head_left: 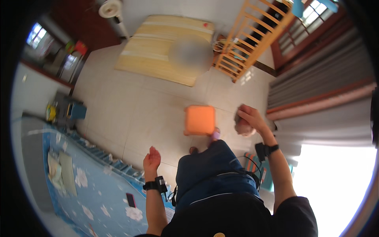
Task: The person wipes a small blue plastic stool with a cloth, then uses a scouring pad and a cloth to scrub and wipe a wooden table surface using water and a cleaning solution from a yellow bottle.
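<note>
A bedroom in a home, by the look of its furnishings.
A bed [106, 185] along the left side wears a light-blue sheet [104, 201] with white flowers, and a smartphone [131, 200] lies on it; a pale yellow mat [146, 49] is spread on the tiled floor [114, 98] near the far wall. Around these are an orange stool [200, 119], what looks like a white pedestal fan [110, 9], a slatted wooden frame [231, 65], and long grey curtains [319, 89] on the right.

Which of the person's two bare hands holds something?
The right hand: it holds a blurred, rounded, pale-and-dark object, material unclear. The left hand shows nothing in its grip.
</note>
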The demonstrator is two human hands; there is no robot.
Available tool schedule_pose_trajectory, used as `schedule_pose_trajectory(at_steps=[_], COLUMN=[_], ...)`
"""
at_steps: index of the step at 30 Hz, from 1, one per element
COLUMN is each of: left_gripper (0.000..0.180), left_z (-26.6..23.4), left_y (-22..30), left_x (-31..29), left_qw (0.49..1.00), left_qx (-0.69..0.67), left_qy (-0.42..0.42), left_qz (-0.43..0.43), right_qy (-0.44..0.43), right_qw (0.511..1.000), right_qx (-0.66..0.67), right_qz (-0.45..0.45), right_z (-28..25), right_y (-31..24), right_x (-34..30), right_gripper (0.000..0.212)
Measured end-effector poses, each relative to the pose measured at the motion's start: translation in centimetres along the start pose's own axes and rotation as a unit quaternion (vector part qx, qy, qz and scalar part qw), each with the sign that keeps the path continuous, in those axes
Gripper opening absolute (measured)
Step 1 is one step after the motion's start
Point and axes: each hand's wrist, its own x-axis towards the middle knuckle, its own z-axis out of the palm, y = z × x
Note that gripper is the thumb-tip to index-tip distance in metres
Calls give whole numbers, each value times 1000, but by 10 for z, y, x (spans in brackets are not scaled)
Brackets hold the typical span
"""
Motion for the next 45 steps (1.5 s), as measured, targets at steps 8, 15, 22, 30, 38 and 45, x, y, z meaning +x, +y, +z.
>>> schedule_pose_trajectory(at_steps=[8,15,22,30,38,45], left_gripper=[38,37,32,32,40,35], left_z=[73,188,273,358,436,445], left_y=[43,36,13,-42,-10,25], left_x=[32,61,160,244,279,272], left_qw=[997,985,921,804,700,724], left_qx=[65,166,352,501,626,600], left_qy=[32,46,36,95,61,51], left_qz=[-15,-34,-165,-306,-338,-335], right_qy=[5,166,240,486,593,581], right_qw=[993,963,946,839,748,762], right_qx=[97,211,212,242,294,283], right_qz=[-72,38,46,41,51,52], right_z=[68,106,123,155,262,285], right_y=[22,-3,-25,-39,-78,-91], right_x=[89,154,166,127,58,54], right_gripper=[21,38,36,38,33,33])
